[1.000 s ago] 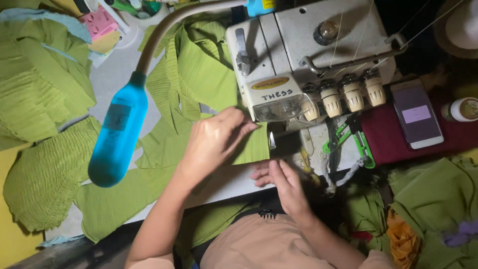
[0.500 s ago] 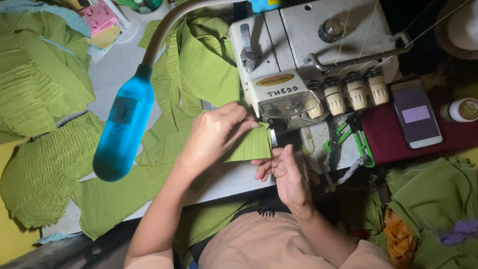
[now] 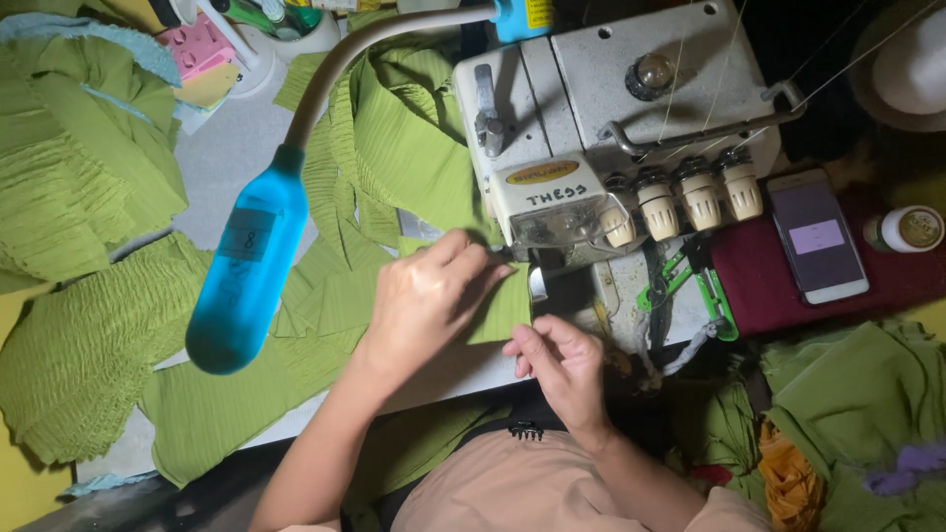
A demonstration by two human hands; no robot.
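The left hand (image 3: 434,300) lies flat, fingers spread, on the green pleated cloth (image 3: 498,310), pressing it just left of the sewing machine (image 3: 611,138). The right hand (image 3: 557,360) pinches the cloth's near edge, fingers curled on it, right below the machine's foot. A blue lamp (image 3: 246,271) hangs left of the hands, and a phone (image 3: 816,236) lies far right on a maroon pad (image 3: 788,286).

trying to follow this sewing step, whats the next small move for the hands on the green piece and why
Probably ease the green pleated fabric a little further under the sewing machine foot. The left hand lies flat on the cloth right at the machine's front, and the right hand pinches its near edge, so the piece looks lined up for feeding.
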